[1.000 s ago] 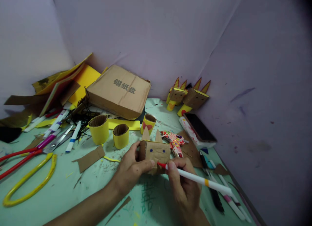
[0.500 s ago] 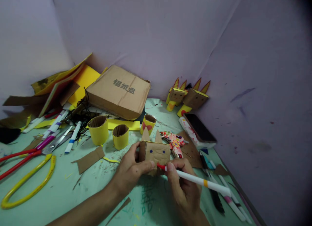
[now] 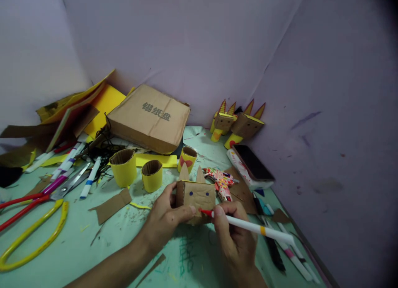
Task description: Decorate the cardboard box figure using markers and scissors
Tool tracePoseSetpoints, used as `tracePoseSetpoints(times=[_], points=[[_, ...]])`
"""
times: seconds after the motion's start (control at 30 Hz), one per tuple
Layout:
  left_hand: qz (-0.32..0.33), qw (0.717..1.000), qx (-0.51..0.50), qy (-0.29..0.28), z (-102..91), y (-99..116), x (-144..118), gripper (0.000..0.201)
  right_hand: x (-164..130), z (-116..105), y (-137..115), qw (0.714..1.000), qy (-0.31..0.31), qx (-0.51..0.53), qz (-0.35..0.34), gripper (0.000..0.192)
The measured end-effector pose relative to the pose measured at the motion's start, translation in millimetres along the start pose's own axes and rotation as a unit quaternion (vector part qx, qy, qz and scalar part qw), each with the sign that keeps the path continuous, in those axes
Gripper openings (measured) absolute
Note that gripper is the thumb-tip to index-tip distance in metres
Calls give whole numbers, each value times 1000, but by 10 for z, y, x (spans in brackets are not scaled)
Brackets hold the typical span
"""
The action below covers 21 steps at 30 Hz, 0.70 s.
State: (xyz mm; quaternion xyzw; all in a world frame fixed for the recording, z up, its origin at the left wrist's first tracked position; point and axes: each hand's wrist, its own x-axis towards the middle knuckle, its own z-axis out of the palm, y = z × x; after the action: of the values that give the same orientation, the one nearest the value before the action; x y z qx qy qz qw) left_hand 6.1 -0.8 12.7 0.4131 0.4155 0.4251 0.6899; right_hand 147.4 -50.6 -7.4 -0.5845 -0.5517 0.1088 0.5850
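Observation:
My left hand (image 3: 168, 215) grips the left side of a small cardboard box head (image 3: 200, 194), its thumb across the front. The box has two pointed cardboard ears on top and two blue dots on its face. In my right hand (image 3: 233, 230) is a white marker (image 3: 259, 228) with a red tip, held like a pen. The tip touches the box's lower front, where a small reddish mark shows. Behind the box lies a floral-patterned glue gun (image 3: 222, 181).
Yellow-covered cardboard rings (image 3: 123, 172) stand left of the box. Large scissors (image 3: 59, 194) and several markers lie at left. A flat carton (image 3: 151, 118) rests at the back. Two finished cardboard figures (image 3: 247, 124) stand behind a phone (image 3: 254, 161). A craft knife (image 3: 273, 250) lies at right.
The camera view has shifted slightly. The red marker tip has moved a little on the box's face, and a small reddish mark now shows beside it. Both hands keep their grips.

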Motion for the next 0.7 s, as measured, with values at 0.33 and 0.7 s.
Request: tracePoseSetpoints(times=[0.33,0.7], points=[[0,1000,6,-6,-8,2,4,65,-21,24,-1,998,8,56,10,25],[-4,1000,-2,-2,-2,5,5,68,-19,15,-5,998,-1,59,10,21]])
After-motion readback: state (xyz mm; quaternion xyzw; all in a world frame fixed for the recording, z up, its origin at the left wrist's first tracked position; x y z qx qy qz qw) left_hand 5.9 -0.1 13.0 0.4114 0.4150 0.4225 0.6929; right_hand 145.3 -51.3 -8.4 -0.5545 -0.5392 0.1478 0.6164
